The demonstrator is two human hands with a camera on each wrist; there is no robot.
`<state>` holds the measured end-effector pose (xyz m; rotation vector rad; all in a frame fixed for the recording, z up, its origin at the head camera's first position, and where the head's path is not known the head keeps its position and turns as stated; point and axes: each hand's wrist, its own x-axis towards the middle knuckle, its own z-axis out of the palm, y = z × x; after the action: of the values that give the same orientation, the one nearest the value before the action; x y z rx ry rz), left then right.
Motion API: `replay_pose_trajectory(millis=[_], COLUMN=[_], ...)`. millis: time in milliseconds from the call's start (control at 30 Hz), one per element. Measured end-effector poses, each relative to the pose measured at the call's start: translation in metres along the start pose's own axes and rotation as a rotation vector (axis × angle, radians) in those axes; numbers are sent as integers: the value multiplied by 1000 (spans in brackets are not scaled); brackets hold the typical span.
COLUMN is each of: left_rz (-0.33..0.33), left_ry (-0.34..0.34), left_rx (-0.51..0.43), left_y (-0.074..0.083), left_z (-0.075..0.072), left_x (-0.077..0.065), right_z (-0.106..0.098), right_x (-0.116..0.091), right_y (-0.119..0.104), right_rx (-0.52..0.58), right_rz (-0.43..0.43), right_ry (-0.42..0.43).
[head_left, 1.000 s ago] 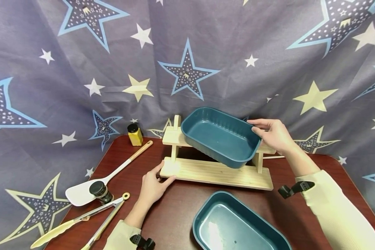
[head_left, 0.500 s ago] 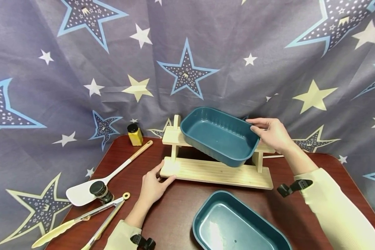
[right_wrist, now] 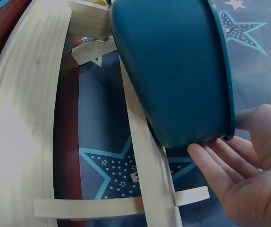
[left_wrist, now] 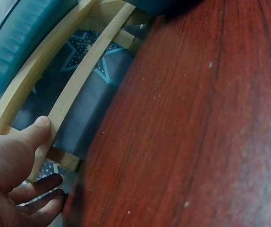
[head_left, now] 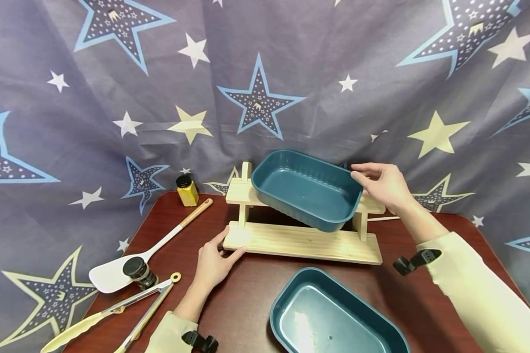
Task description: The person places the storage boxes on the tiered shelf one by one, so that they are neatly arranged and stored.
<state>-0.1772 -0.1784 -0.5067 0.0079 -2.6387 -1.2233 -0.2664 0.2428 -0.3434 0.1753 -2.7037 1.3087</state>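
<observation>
A two-tier wooden rack stands toward the back of the table. On its upper tier a deep blue-green rectangular bin sits askew, its right front corner jutting over the lower board. My right hand holds the bin's right end, thumb at the rim; in the right wrist view, fingertips meet its underside. With my left hand I grip the lower board's left end, thumb along the front edge and the other fingers around the end. A second matching bin rests on the table in front.
Left of the rack lie a white spatula with a wooden handle and tongs with cream tips. A dark-capped jar stands beside them, and a yellow bottle stands behind. A star-patterned cloth hangs close behind the table.
The bin's right end has shifted slightly back and left on the upper tier, my right hand moving with it. My left hand keeps its place on the rack. The head view has turned slightly.
</observation>
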Motion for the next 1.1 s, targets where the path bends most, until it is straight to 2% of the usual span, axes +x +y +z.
replay_pose_trajectory(millis=[300, 633, 900, 1000, 1100], left_rz=[20, 34, 12, 14, 16], left_ry=[-2, -15, -18, -14, -12], left_rx=[1, -8, -21, -18, -16], left_y=[0, 3, 4, 3, 2], left_z=[0, 3, 0, -2, -3], left_x=[2, 1, 2, 1, 1], right_z=[2, 3, 9, 11, 14], right_x=[-15, -13, -4, -8, -13], right_y=[0, 3, 6, 2, -1], right_rx=[20, -37, -93, -80, -37], right_rz=[-5, 3, -57, -55, -42], right_ry=[-6, 79, 190, 164, 81])
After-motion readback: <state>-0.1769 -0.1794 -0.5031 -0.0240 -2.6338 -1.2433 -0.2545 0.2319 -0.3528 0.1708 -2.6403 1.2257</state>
